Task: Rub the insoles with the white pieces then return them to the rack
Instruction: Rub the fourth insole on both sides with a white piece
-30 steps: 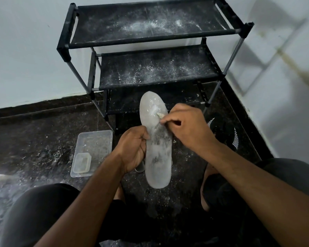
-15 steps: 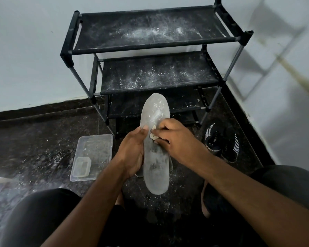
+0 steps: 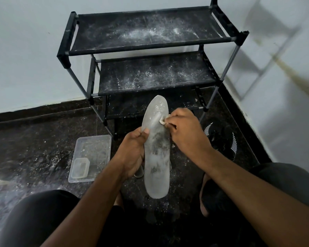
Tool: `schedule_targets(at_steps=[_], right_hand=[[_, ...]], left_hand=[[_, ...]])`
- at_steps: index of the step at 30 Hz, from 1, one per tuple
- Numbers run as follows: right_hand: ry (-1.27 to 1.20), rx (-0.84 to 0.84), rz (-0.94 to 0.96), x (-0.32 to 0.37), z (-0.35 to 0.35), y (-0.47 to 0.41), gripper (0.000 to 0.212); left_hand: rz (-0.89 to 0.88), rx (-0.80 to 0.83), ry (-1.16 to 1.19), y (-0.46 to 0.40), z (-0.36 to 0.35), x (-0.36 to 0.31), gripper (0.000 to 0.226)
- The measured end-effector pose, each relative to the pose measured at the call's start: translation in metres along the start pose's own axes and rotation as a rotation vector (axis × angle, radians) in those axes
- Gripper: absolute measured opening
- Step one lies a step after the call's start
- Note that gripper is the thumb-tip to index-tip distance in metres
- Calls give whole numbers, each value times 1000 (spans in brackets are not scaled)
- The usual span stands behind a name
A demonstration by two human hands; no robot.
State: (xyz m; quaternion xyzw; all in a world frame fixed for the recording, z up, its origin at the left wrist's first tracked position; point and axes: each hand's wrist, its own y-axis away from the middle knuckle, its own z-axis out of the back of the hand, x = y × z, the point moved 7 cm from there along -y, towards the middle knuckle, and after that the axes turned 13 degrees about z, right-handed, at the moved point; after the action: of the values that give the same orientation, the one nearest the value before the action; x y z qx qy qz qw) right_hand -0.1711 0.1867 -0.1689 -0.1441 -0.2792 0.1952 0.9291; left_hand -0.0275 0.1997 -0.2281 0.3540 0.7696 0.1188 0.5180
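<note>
L hand (image 3: 134,154) grips the grey insole (image 3: 156,157) by its left edge near mid-length, thumb over the top face, fingers curled behind; insole is held in the air, toe end pointing at the shoe rack (image 3: 150,56), heel end toward the person. R hand (image 3: 184,132) pinches a small white piece (image 3: 162,120) betw thumb & fingertips and has it pressed on the insole's right side, forefoot area. Risks, as I judge them: the piece is tiny and mostly hidden in the fingers, so a hard stroke could crumble it or pop it out of the pinch, and it'd be hard to find on the powder-speckled dark floor (image 3: 34,139). Insole is thin and held on one edge only, so pressure from the R hand far from the L grip may bend or twist it out of the hold; better to rub close to the thumb or shift the grip. A 2nd insole seems to sit behind the first in the L hand, only a sliver shows, can't confirm; if so it may slip out unnoticed. Clear plastic tray (image 3: 91,157) w/ a smaller tub inside lies on the floor just left of the L arm, an elbow swing could knock it. Rack shelves carry white dust, nothing on them; the return to it isn't done yet.
</note>
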Motion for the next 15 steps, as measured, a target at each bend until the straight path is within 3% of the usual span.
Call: schedule_targets(at_steps=[5,10,15], right_hand=[[-44,174,175,31,-24,10,13],[-29,-105,-7,0,8,-1,14],[-67,53,168,21,-8,3,14]], left_hand=[[4,-20,-65,-1,3,2,31],[4,-39,-161,-1,6,-1,30],[-27,-5,-292,1,-2,-2,27]])
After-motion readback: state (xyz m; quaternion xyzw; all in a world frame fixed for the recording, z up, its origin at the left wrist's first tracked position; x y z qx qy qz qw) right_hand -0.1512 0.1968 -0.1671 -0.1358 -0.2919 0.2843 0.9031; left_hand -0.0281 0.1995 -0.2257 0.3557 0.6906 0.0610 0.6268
